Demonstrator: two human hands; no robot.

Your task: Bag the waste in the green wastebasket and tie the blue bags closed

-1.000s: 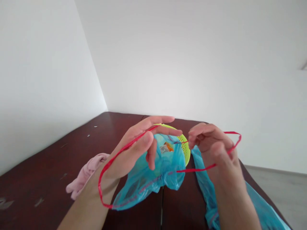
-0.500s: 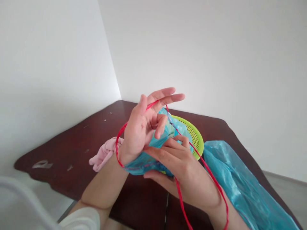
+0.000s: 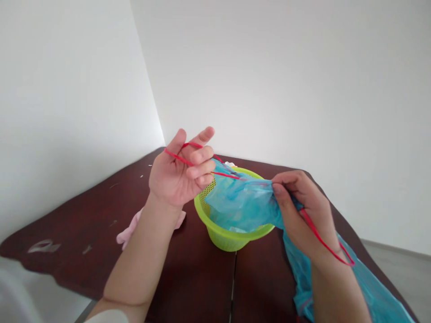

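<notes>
A blue plastic drawstring bag (image 3: 240, 202) lies bunched in and over a lime-green perforated basket (image 3: 225, 240). Looped round the thumb and fingers of my left hand (image 3: 182, 172) is its red drawstring (image 3: 227, 175), pulled taut toward the bag; the ring and little fingers curl over the cord. My right hand (image 3: 303, 215) pinches the gathered edge of the bag between thumb and fingers, right of the basket. Another loop of red cord hangs at the right wrist. Contents under the blue film cannot be made out.
A crumpled pink cloth (image 3: 133, 226) rests on the dark brown table (image 3: 195, 278) behind my left forearm. More blue plastic (image 3: 373, 291) spreads along the table's right side. White walls stand behind, and torn white scraps (image 3: 43, 246) mark the left side.
My hands have moved apart, the right one going right with the bag edge. The red cord has slid from round my left wrist up to its fingers, and the basket shows more.
</notes>
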